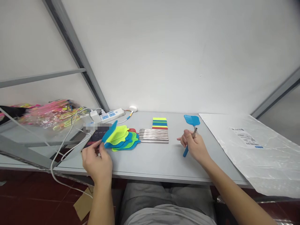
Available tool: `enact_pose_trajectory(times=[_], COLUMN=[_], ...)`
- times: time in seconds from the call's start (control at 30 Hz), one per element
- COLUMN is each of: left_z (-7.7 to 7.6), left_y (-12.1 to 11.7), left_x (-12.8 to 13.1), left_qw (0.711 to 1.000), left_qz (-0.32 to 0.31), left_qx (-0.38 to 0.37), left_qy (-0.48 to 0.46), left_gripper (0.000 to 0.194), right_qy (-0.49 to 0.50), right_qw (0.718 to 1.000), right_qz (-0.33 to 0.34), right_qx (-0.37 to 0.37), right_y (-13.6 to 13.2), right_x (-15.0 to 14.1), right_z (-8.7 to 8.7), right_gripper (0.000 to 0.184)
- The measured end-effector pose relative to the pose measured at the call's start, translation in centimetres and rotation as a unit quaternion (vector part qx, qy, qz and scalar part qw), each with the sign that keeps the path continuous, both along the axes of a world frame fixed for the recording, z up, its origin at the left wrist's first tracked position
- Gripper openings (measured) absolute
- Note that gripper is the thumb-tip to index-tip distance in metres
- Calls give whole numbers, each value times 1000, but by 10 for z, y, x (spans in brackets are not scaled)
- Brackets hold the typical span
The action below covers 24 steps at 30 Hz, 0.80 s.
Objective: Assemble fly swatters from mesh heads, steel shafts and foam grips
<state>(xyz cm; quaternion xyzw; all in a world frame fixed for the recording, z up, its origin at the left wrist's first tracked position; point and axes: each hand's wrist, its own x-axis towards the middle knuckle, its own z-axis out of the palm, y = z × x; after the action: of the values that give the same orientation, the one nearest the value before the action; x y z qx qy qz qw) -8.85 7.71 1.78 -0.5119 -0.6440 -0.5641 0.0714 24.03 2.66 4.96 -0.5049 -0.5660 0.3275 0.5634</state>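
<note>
My left hand [96,161] pinches a blue mesh swatter head [109,135] and lifts it off a fanned pile of green, yellow, blue and red swatter heads [125,140] on the grey table [152,162]. My right hand [195,145] is closed round the metal rod of an assembled blue fly swatter [191,120], whose blue grip end [185,152] pokes out below the fist. Between my hands lie a row of metal rods [153,136] and a stack of coloured handle grips [160,123].
A white power strip [110,115] with cables lies at the back left, beside a dark device [98,137]. Bagged pink and yellow goods [51,114] sit on the left shelf. A clear plastic bag with a label [253,140] covers the table's right side. Grey frame bars cross the white wall.
</note>
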Motion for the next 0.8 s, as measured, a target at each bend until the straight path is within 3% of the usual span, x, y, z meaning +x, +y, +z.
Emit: enact_pose_trajectory(times=[0.1, 0.17, 0.23, 0.37, 0.53, 0.6, 0.7, 0.8], left_z=[13, 22, 30, 44, 45, 43, 44, 49], left_y=[-4, -8, -14, -29, -43, -46, -47, -48], left_x=[16, 31, 49, 86, 127, 139, 152, 160], left_qw=[979, 931, 860, 723, 557, 508, 478, 495], left_qz=[-29, -106, -206, -340, -449, -478, -495, -493], left_qx=[90, 148, 157, 27, -114, -143, -151, -151], left_qy=[-178, -316, -439, -600, -689, -702, -710, -699], left_gripper=[21, 22, 23, 24, 12, 14, 19, 28], right_qy=[-10, -11, -7, 17, -12, -41, -99, -150], right_qw=[1000, 1000, 1000, 999, 997, 994, 989, 984], right_qz=[10, 9, 9, 23, 57, 76, 81, 75], right_qx=[-9, -14, -19, -25, -49, -62, -69, -57], right_y=[2, 2, 0, -2, -8, -12, -17, -24], right_x=[-2, -2, -1, 1, -5, -12, -22, -31], right_z=[1, 0, -2, -4, 1, 3, 7, 15], right_gripper=[54, 54, 54, 54, 52, 49, 43, 32])
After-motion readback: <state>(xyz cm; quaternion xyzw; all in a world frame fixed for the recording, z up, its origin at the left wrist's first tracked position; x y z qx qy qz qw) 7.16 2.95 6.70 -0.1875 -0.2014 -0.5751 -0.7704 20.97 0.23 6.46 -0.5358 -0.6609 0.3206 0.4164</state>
